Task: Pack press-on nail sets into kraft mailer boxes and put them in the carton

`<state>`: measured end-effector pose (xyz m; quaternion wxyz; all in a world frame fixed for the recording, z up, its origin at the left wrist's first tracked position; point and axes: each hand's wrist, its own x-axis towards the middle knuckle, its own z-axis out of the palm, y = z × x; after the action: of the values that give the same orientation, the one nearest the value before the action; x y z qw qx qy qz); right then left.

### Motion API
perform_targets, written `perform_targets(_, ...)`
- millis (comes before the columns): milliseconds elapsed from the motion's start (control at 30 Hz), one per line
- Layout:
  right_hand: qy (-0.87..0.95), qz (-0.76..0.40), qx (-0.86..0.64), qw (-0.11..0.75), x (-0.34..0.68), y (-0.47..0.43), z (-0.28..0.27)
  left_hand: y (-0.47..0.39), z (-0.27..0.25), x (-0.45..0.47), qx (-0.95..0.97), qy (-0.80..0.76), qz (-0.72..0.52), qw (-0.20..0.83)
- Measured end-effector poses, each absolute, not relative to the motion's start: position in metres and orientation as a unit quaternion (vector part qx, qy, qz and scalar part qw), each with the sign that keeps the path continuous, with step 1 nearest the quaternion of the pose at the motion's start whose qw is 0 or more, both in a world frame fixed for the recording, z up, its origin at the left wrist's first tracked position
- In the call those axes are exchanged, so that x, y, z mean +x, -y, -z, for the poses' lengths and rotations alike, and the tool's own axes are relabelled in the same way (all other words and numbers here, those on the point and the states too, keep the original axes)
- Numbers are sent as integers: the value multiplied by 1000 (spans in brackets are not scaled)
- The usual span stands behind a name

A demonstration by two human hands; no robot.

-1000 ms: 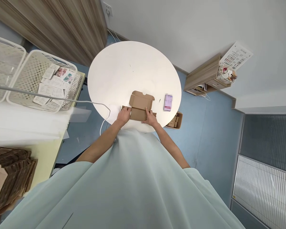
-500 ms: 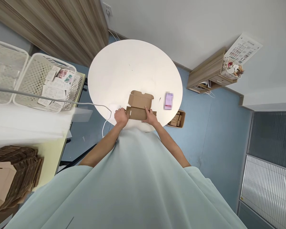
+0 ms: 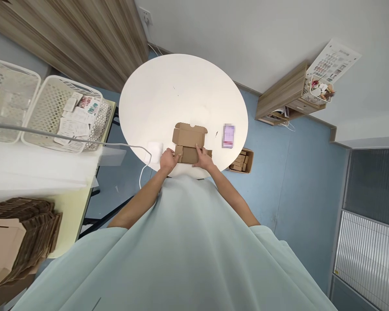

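A brown cardboard box point(image 3: 189, 136), partly folded with its lid open to the far side, lies near the front edge of the round white table point(image 3: 181, 90). My left hand point(image 3: 169, 160) grips the box's left end, where a side flap is folded inward under the thumb. At the right end, my right hand point(image 3: 203, 157) holds the front part, its thumb over the inside and the fingers along the near edge. One flap sticks out past the right fingers. To the right of the box lies a blurred purple packet point(image 3: 228, 136).
A white object point(image 3: 154, 152) with a cable point(image 3: 129, 145) sits left of my left hand. Baskets with papers point(image 3: 74, 119) and stacked flat cardboard point(image 3: 29, 233) occupy the side table. A carton of small boxes point(image 3: 242, 161) stands on the floor at right.
My left hand has shifted slightly right and turned the left side flap inward. My right hand keeps its hold, and the box has barely moved.
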<state>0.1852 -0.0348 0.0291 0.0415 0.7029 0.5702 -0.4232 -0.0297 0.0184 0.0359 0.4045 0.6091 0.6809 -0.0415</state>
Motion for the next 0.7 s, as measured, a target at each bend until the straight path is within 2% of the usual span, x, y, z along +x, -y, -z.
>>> perform_targets(400,-552,436,710,22,183,30,-31,-15,-34,-28,654,-658,182,326)
perform_targets(467,-553,430,714,-4,188,37,-35,-17,-37,-26,662,-649,196,320)
perform_targets(600,-504,349,782,-114,207,66,-41,-20,-40,-23,672,-637,205,317)
perform_targets(700,-399,313,854,-119,219,87,-38,-20,-42,-22,674,-636,202,315)
